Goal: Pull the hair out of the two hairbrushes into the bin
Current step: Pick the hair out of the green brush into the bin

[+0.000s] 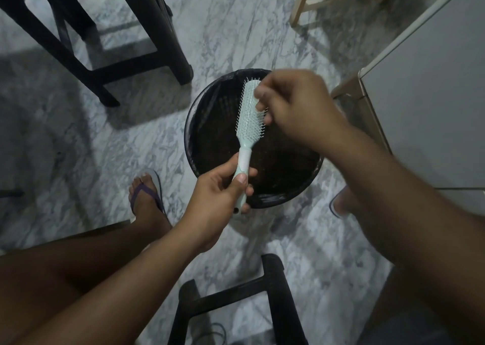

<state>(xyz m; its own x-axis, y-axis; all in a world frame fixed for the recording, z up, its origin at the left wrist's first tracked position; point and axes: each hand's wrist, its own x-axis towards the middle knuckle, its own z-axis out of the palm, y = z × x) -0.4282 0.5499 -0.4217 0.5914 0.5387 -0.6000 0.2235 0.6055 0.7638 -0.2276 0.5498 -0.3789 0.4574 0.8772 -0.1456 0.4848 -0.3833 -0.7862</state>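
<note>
A pale mint hairbrush (248,118) is held over a round black bin (210,134) lined with a dark bag. My left hand (220,189) grips the brush's handle from below, bristles facing up and to the right. My right hand (291,108) sits over the upper right side of the bristle head, with its fingertips curled down among the bristles. Whether any hair is pinched between those fingers is hidden. Only one hairbrush is in view.
The bin stands on a grey marbled floor. A dark stool (86,42) is at the upper left, another dark stool (236,300) right below me. A white cabinet (430,95) stands at the right, pale wooden legs (309,0) at the top. My sandalled foot (147,197) is left of the bin.
</note>
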